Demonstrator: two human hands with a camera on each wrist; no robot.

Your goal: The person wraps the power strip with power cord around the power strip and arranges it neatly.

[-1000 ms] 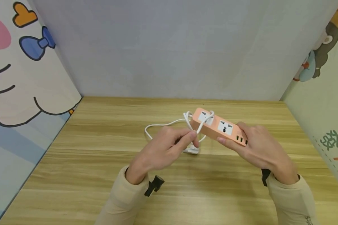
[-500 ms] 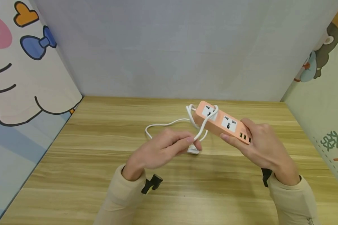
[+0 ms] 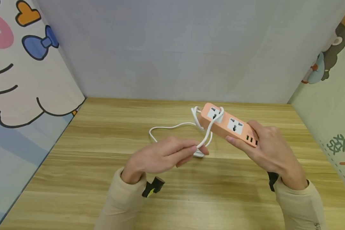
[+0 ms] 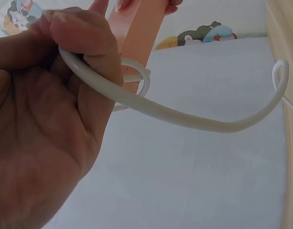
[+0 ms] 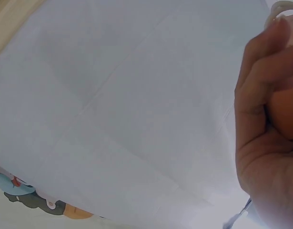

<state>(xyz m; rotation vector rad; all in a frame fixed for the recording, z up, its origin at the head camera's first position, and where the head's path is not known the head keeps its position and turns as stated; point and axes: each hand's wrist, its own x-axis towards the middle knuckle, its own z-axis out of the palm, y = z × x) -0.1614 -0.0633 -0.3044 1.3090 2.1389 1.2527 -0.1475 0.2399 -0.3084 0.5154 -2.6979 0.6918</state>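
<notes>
An orange power strip (image 3: 222,127) with white sockets and several small ports is held above the table, tilted, by my right hand (image 3: 268,148), which grips its near right end. Its white cord (image 3: 207,133) loops over the strip's far left end and comes down to my left hand (image 3: 164,155). There the thumb and fingers pinch the cord; the left wrist view shows the cord (image 4: 160,110) running out from between them. Partly hidden behind the left fingertips is the white plug (image 3: 199,154). More cord trails on the table behind the left hand.
The wood-grain table (image 3: 83,179) meets a pale grey back panel (image 3: 175,51). Cartoon-printed panels stand at the left (image 3: 26,80) and right (image 3: 327,105). A black wrist mount (image 3: 153,187) juts from the left sleeve.
My right hand has lifted the power strip slightly up and to the right. My left hand has shifted a little down, and the cord between it and the strip forms a longer, looser loop.
</notes>
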